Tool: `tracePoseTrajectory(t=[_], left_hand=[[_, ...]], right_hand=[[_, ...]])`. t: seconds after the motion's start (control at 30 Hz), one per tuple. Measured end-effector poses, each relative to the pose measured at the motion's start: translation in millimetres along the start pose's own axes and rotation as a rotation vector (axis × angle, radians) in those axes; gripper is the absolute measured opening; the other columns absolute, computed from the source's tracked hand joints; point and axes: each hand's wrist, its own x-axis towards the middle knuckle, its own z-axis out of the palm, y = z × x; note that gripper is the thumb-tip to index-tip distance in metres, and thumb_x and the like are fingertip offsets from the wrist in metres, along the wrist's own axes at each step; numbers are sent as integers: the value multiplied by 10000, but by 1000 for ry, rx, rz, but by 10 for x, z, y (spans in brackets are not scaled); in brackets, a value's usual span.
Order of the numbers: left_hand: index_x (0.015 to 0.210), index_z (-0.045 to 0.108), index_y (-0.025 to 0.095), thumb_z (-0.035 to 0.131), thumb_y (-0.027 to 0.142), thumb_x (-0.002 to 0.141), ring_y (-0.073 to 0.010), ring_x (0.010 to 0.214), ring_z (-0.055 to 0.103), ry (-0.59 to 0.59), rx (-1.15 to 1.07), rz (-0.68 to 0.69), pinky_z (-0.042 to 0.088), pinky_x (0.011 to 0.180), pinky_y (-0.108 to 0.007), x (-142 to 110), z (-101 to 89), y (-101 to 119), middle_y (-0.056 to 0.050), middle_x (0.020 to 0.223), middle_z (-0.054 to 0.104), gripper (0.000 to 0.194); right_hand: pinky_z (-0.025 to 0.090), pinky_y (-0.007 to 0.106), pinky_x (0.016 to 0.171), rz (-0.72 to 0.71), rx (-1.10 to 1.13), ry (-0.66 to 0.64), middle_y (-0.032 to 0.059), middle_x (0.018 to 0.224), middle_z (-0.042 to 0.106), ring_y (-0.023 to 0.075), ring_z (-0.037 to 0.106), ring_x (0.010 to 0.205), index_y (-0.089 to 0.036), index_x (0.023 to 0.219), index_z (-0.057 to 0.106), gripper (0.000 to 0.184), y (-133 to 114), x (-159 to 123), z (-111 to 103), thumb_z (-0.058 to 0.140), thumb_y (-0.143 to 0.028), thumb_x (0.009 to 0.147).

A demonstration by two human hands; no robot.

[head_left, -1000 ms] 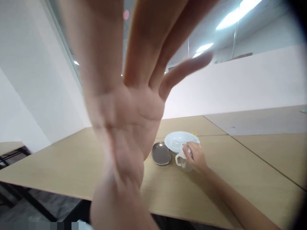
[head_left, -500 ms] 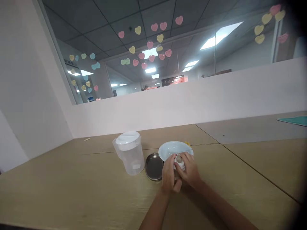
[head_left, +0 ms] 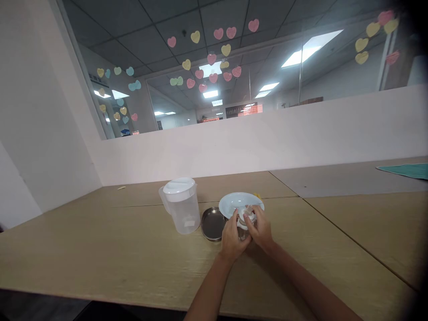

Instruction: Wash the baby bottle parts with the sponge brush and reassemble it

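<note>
My left hand (head_left: 232, 238) is closed round the side of what looks like a small baby bottle (head_left: 243, 233), mostly hidden by my fingers. The fingers of my right hand (head_left: 262, 227) pinch the white collar (head_left: 246, 216), which carries a clear teat (head_left: 248, 209). The collar sits tilted at the bottle's top, and I cannot tell whether it is fully apart from it. Just beyond my hands lies a pale blue-white oval dish (head_left: 234, 201). To the left of my left hand is a dark round metal pan (head_left: 213, 224), partly covered on its right side.
A clear plastic pitcher (head_left: 185, 214) with a white lid stands left of the pan. Something small and yellow (head_left: 257, 195) lies behind the dish. A teal cloth (head_left: 406, 171) rests at the far right, and the table's front edge (head_left: 100, 298) shows below.
The collar and teat have tipped over in my right fingers, and more white shows beneath them. My left fingers have shifted a little. The camera view has moved slightly.
</note>
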Motion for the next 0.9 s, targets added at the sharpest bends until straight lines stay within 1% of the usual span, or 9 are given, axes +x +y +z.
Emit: tracePoseTrajectory(t=[0.1, 0.17, 0.27, 0.33, 0.4, 0.6, 0.67, 0.77, 0.9], left_hand=[[1366, 238, 141, 589, 421, 746, -225, 1110, 525, 34, 25, 8, 447, 944, -388, 7, -20, -7, -140, 1249, 519, 765], [1355, 264, 135, 607, 444, 732, -225, 1086, 539, 50, 35, 16, 461, 927, -381, 12, -32, 2, -135, 1202, 553, 776], [1333, 310, 137, 628, 437, 714, -231, 1084, 540, 60, 43, 36, 466, 923, -384, 17, -38, 17, -133, 1195, 558, 757], [1316, 337, 144, 628, 419, 717, -230, 1097, 532, 63, 45, 50, 462, 933, -383, 19, -36, 19, -128, 1213, 549, 722], [1306, 349, 142, 624, 411, 722, -231, 1106, 527, 68, 47, 64, 461, 936, -385, 20, -33, 16, -129, 1221, 544, 699], [1315, 334, 138, 599, 427, 737, -246, 1119, 524, 73, 76, 82, 464, 931, -404, 16, -30, 2, -143, 1248, 525, 699], [1318, 329, 137, 601, 433, 733, -245, 1112, 529, 74, 83, 76, 465, 929, -402, 12, -31, 1, -141, 1241, 531, 710], [1319, 330, 130, 604, 436, 729, -246, 1107, 532, 63, 84, 66, 465, 928, -398, 9, -36, 3, -140, 1232, 538, 719], [1320, 332, 133, 598, 417, 735, -251, 1122, 522, 54, 67, 60, 453, 945, -406, 11, -48, 12, -139, 1246, 529, 703]], right_hand=[[448, 324, 781, 243, 203, 86, 59, 962, 606, 197, 563, 882, -205, 930, 544, 262, -53, 24, 34, 507, -434, 808], [474, 300, 726, 420, 383, 161, 47, 929, 613, 182, 581, 821, -203, 930, 547, 316, -65, 70, 42, 537, -479, 777], [483, 273, 645, 563, 586, 223, 20, 858, 609, 159, 584, 725, -198, 876, 558, 351, -31, 153, 29, 602, -507, 716], [479, 272, 641, 577, 645, 223, 9, 843, 604, 150, 579, 700, -196, 837, 569, 346, 5, 191, 14, 629, -503, 690], [473, 273, 652, 555, 656, 182, 1, 816, 606, 148, 574, 695, -197, 809, 570, 332, 25, 203, 3, 642, -494, 677], [429, 245, 586, 461, 574, -118, -32, 667, 554, 135, 518, 622, -201, 755, 535, 313, -18, 215, -24, 714, -397, 588], [414, 233, 557, 472, 605, -150, -47, 642, 523, 123, 497, 594, -205, 742, 503, 314, -22, 240, -52, 714, -366, 575], [408, 225, 540, 501, 641, -152, -64, 635, 499, 111, 483, 572, -217, 779, 478, 342, 3, 283, -108, 718, -339, 568], [437, 244, 585, 439, 601, -187, -33, 746, 550, 128, 518, 637, -213, 786, 507, 322, 20, 330, -169, 710, -365, 589]])
